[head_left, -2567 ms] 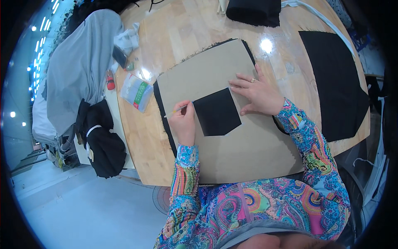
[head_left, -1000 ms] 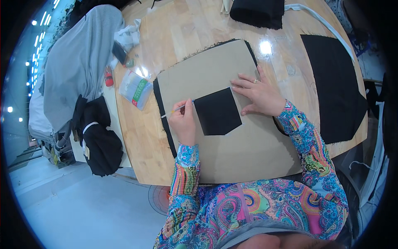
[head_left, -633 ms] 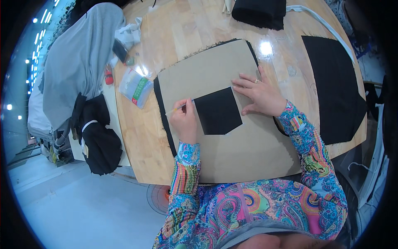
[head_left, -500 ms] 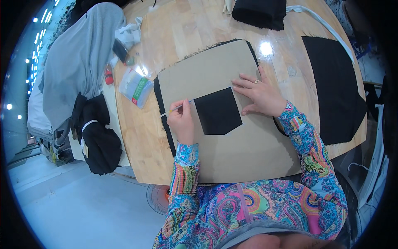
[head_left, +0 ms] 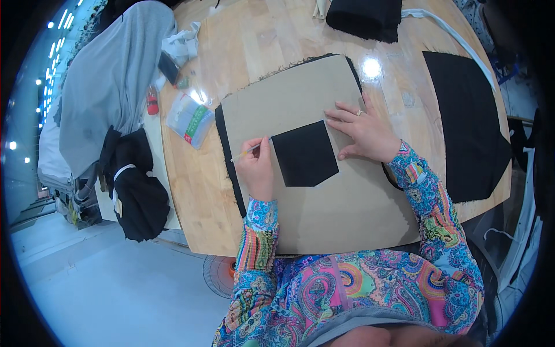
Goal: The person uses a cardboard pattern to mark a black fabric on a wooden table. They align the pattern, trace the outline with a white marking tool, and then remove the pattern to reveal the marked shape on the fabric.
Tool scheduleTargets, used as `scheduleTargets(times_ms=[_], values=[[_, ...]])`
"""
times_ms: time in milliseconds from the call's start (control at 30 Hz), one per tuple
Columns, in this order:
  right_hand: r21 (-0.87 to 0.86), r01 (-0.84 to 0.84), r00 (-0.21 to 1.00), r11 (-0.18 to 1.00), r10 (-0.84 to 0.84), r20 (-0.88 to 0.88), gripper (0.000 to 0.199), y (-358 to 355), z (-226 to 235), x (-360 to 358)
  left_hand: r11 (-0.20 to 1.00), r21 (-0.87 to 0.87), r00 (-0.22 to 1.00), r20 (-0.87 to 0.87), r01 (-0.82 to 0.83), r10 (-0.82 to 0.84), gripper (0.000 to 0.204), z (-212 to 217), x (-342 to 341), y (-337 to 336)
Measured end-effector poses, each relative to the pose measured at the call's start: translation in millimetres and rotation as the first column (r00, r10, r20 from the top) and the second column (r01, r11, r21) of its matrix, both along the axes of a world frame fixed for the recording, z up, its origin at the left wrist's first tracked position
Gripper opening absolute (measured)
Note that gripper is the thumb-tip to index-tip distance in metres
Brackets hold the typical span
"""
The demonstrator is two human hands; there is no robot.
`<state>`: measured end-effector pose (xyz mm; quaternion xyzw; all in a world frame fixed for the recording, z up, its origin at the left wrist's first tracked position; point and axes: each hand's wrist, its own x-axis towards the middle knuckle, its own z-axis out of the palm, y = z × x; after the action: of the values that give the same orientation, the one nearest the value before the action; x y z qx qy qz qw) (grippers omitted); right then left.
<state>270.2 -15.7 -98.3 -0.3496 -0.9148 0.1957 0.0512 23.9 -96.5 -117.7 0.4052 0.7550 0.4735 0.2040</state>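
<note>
My left hand (head_left: 256, 172) is closed around a thin, pale pen (head_left: 238, 157), its tip at the upper left corner of a black, pocket-shaped area (head_left: 304, 155). This five-sided area lies within a beige sheet (head_left: 289, 220); whether it is an opening or a separate piece, I cannot tell. My right hand (head_left: 369, 134) rests spread on the sheet, fingertips beside the pocket shape's upper right corner. Black fabric (head_left: 225, 136) with frayed edges shows from under the sheet at its left and far sides.
Another black fabric piece (head_left: 468, 127) lies at the right, and a folded black bundle (head_left: 364, 20) at the back. Left of the sheet are a clear packet (head_left: 189, 122), a red object (head_left: 152, 103) and a dark phone-like object (head_left: 169, 68). Grey cloth (head_left: 115, 81) drapes at the far left.
My left hand and the pen have shifted very slightly right along the pocket shape's upper left corner. My right hand stays in place on the sheet.
</note>
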Motion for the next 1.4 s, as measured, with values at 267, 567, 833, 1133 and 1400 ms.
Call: scheduleTargets(times_ms=[267,567,833,1133,1400], values=[[0.000,0.002,1.000,1.000,-0.002,0.010,0.076,-1,1,0,0.998,-0.048,0.993,-0.111,0.028,-0.033,0.018,11,6,-1],[0.026,0.004,1.000,1.000,-0.004,0.024,0.076,-1,0,0,0.985,-0.112,0.978,-0.149,0.131,-0.147,0.012,11,10,-54],[0.026,-0.001,1.000,1.000,0.000,0.031,0.076,-1,0,0,0.973,-0.137,0.957,-0.201,0.183,-0.209,0.010,8,13,-91],[0.028,-0.005,0.999,1.000,0.004,0.032,0.076,-1,-2,1,0.968,-0.150,0.968,0.185,0.200,-0.171,0.012,26,28,-91],[0.034,-0.003,1.000,0.999,0.002,0.019,0.076,-1,-3,1,0.941,-0.189,0.951,0.184,0.281,-0.247,0.013,20,53,-89]])
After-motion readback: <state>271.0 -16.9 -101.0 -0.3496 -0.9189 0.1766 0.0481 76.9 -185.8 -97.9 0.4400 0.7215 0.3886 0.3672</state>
